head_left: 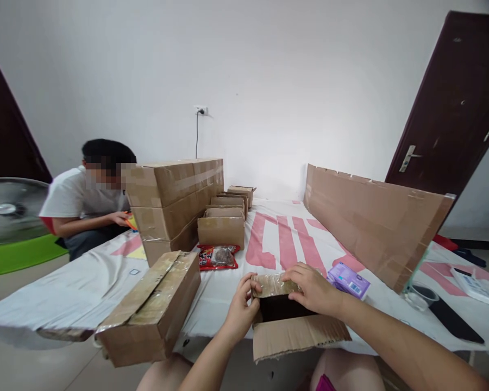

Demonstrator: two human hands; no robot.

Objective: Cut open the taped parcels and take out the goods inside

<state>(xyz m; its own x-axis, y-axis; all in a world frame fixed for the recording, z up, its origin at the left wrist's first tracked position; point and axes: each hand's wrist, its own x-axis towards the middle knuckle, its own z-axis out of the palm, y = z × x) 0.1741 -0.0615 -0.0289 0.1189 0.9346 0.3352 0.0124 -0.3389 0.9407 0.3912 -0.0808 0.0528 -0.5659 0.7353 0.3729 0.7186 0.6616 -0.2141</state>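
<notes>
An opened cardboard box [299, 338] sits at the near table edge in front of me, its near flap folded down and its inside dark. My left hand [243, 303] grips the left end of the box's far taped flap. At the flap's right end, my right hand [315, 290] has its fingers curled over the cardboard. Just beyond my right hand lies a purple package [348, 279]. A red food packet [219, 257] rests on the table past my left hand. To the left, a taped cardboard box [150, 309] stands with its top flaps folded over.
Stacked cardboard boxes [175, 198] rise at the left, with several small open boxes [221, 231] beside them. A cardboard panel [375, 217] stands on the right, near a clear cup [421, 296]. Another person [77, 201] sits at the left by a fan [14, 209].
</notes>
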